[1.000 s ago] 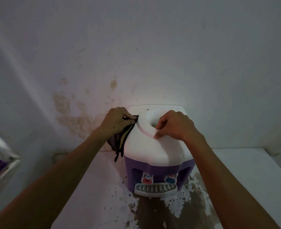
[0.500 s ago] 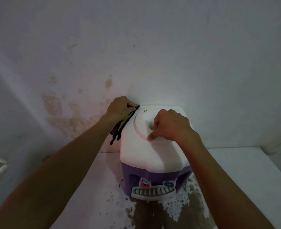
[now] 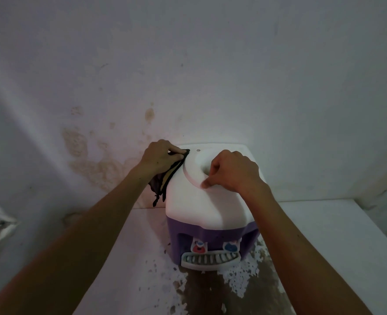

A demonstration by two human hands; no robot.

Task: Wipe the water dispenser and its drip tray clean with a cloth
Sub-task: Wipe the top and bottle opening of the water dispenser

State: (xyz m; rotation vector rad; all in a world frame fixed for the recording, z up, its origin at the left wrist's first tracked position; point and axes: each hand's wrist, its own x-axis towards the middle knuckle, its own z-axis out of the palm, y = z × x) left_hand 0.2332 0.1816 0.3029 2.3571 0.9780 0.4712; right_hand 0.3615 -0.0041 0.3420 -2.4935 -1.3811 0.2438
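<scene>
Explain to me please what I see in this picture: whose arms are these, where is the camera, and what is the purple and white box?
The camera sits on a person's head and looks forward and down, so the two arms are that person's own. The box is a small water dispenser with a white top and purple body, standing on a white counter against a stained wall. At its front are a red tap, a blue tap and a slotted drip tray. The left hand presses a dark cloth against the dispenser's upper left side. The right hand rests on the top, beside the round opening, and holds nothing.
</scene>
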